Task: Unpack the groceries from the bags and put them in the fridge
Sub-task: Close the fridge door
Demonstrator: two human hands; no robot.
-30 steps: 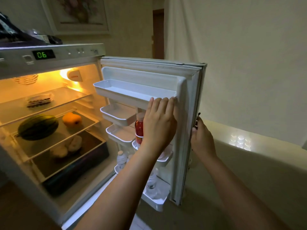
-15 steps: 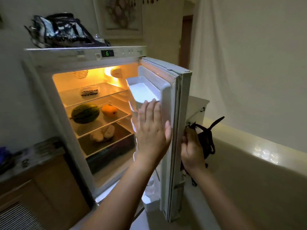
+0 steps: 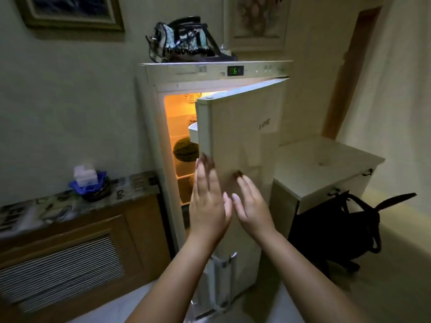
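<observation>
Beside fridge (image 3: 242, 141), black bag (image 3: 335, 231), white cabinet (image 3: 321, 169)

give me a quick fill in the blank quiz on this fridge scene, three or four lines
1. The green display on the fridge reads ____.
2. The shiny bag sits on ____ of the fridge.
3. Both the left hand and the right hand have ____ fingers against the fridge door.
4. The black bag on the floor lies to the ____ of the fridge.

Missing words: 06; top; straight; right
</observation>
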